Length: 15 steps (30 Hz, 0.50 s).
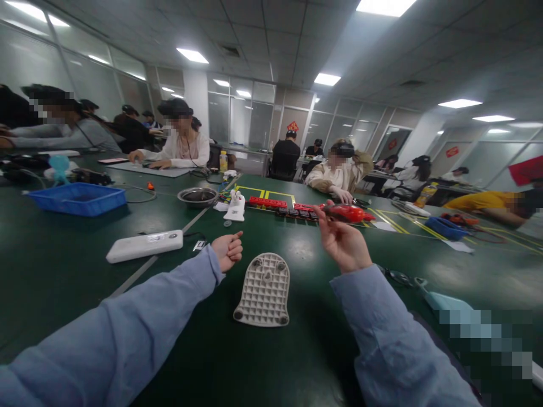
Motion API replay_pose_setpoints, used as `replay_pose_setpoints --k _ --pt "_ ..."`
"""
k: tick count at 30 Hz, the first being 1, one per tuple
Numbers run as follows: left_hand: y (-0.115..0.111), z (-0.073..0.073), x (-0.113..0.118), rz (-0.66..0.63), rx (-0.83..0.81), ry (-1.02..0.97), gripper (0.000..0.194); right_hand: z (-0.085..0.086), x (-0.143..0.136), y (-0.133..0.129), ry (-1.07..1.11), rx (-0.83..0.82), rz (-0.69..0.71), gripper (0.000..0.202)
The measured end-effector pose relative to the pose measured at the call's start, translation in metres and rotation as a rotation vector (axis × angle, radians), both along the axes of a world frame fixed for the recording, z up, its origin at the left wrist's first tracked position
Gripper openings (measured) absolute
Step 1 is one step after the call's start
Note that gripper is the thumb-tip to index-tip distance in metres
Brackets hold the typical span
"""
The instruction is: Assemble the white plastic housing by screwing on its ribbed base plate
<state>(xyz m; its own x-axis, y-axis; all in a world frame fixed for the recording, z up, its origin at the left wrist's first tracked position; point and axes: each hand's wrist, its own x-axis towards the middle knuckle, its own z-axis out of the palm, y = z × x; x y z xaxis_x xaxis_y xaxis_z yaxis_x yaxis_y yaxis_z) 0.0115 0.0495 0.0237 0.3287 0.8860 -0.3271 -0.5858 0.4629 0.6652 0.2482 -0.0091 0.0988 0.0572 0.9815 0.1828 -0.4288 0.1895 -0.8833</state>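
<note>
Between my forearms a pale, grid-ribbed plastic base [263, 291] lies on the green table, with dark round spots at its corners. My left hand [229, 250] hovers above and left of it, fingers curled in with the thumb against them; what they hold, if anything, is too small to name. Raised on the other side, my right hand [344, 246] grips a red and black electric screwdriver [348, 213], its body lying across the fingertips. A small white plastic part [235, 207] stands beyond my left hand.
To the left are a white power strip [145, 245], a blue tray [80, 199] and a metal bowl [198, 196]. Red and black bit racks [268, 202] lie ahead. A light blue case [456, 308] is at right. Several people sit around the tables.
</note>
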Motion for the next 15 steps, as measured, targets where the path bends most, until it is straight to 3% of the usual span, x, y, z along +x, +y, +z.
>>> replay_pose_setpoints --k 4,8,11,15 --pt "-0.015 0.026 -0.001 0.009 0.119 0.000 0.021 0.017 -0.010 -0.025 -0.025 0.077 -0.040 0.021" --pt "-0.047 0.058 0.004 -0.036 0.278 -0.001 0.011 0.029 -0.024 -0.053 -0.092 0.312 -0.113 0.018" --pt "-0.078 0.076 0.008 -0.135 0.479 0.071 0.012 0.035 -0.035 -0.073 -0.149 0.505 -0.262 0.016" --pt "-0.109 0.086 0.011 -0.249 0.599 0.140 0.019 0.040 -0.045 -0.093 -0.230 0.686 -0.495 0.010"
